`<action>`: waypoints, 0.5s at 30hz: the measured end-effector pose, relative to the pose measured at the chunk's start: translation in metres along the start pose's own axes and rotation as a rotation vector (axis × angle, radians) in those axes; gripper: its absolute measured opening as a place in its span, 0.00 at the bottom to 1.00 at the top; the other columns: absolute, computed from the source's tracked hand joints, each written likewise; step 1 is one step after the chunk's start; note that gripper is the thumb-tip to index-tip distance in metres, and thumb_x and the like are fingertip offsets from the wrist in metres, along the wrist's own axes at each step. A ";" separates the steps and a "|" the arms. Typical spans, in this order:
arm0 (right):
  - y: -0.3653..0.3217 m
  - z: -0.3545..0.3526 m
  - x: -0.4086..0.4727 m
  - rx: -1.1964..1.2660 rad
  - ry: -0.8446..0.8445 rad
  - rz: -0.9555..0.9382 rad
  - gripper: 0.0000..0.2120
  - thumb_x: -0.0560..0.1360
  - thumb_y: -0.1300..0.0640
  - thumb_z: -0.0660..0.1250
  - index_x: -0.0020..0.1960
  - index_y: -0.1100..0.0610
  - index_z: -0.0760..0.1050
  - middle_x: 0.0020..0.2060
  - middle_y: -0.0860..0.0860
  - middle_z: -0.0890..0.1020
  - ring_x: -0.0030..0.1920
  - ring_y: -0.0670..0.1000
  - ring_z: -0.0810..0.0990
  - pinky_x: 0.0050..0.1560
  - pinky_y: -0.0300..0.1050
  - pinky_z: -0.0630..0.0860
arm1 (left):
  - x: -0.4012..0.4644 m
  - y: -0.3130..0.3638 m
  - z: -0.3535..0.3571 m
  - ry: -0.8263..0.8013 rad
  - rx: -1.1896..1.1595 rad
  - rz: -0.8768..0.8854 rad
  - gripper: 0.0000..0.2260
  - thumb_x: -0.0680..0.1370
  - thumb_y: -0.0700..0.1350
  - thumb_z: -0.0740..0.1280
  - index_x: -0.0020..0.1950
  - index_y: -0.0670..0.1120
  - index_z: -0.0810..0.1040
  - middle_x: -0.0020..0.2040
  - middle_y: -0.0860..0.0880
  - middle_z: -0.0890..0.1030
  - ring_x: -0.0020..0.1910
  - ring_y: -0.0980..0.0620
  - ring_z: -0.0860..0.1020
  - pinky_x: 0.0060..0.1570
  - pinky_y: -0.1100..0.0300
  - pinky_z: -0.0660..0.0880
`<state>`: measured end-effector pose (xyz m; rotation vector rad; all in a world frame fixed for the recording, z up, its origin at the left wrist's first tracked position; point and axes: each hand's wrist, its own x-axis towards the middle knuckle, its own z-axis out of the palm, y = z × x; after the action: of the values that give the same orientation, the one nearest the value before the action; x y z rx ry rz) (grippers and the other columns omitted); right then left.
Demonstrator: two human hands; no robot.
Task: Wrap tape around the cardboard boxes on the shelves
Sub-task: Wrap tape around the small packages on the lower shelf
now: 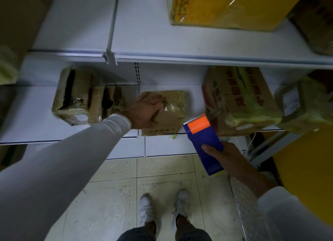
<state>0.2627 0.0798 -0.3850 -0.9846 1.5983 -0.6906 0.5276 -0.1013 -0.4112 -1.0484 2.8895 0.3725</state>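
- Nearest to us, our right hand grips the blue tape dispenser, fingers curled round its body, with the orange toothed end pointing up toward the shelf edge.
- Beyond it, on the middle shelf, our left hand clutches the small cardboard box, fingers curled over its top left part, the thumb on its near face.
- We judge this the setup step: the box is steadied at the shelf's front edge, and the dispenser hovers just beside its lower right corner, apart from it.
- Next, we think, the tape end must meet the box face while our left hand keeps it from sliding.
- Farther out, taped boxes sit left and right, and a yellow carton rests on the upper shelf.
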 end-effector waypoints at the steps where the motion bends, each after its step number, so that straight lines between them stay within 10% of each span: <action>1: -0.001 -0.002 0.001 -0.007 -0.026 -0.003 0.13 0.69 0.46 0.74 0.47 0.54 0.81 0.38 0.48 0.86 0.39 0.49 0.85 0.45 0.48 0.78 | -0.002 0.004 -0.001 0.026 -0.003 -0.010 0.16 0.71 0.55 0.70 0.53 0.53 0.68 0.77 0.49 0.59 0.77 0.49 0.53 0.74 0.45 0.43; 6: -0.007 -0.012 0.009 -0.121 -0.152 -0.070 0.28 0.59 0.34 0.75 0.48 0.55 0.81 0.41 0.54 0.86 0.43 0.55 0.85 0.46 0.53 0.78 | -0.023 0.034 0.000 0.267 -0.230 -0.101 0.18 0.76 0.57 0.58 0.57 0.48 0.77 0.66 0.47 0.74 0.68 0.46 0.68 0.68 0.49 0.61; 10: -0.018 -0.015 0.022 -0.233 -0.296 -0.126 0.18 0.67 0.44 0.73 0.44 0.59 0.79 0.38 0.56 0.84 0.40 0.55 0.83 0.42 0.46 0.76 | -0.029 0.052 -0.002 0.251 -0.551 -0.236 0.12 0.80 0.45 0.63 0.62 0.44 0.76 0.59 0.46 0.78 0.57 0.49 0.76 0.55 0.60 0.70; 15: -0.039 -0.019 0.033 -0.297 -0.394 -0.177 0.09 0.72 0.53 0.74 0.40 0.57 0.77 0.32 0.47 0.83 0.33 0.43 0.81 0.34 0.31 0.73 | -0.031 0.065 -0.007 0.126 -0.955 -0.304 0.15 0.81 0.42 0.61 0.68 0.43 0.73 0.62 0.49 0.78 0.61 0.54 0.76 0.62 0.59 0.72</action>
<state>0.2511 0.0308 -0.3639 -1.3982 1.2947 -0.3485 0.5106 -0.0350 -0.3870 -1.5941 2.5293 1.8024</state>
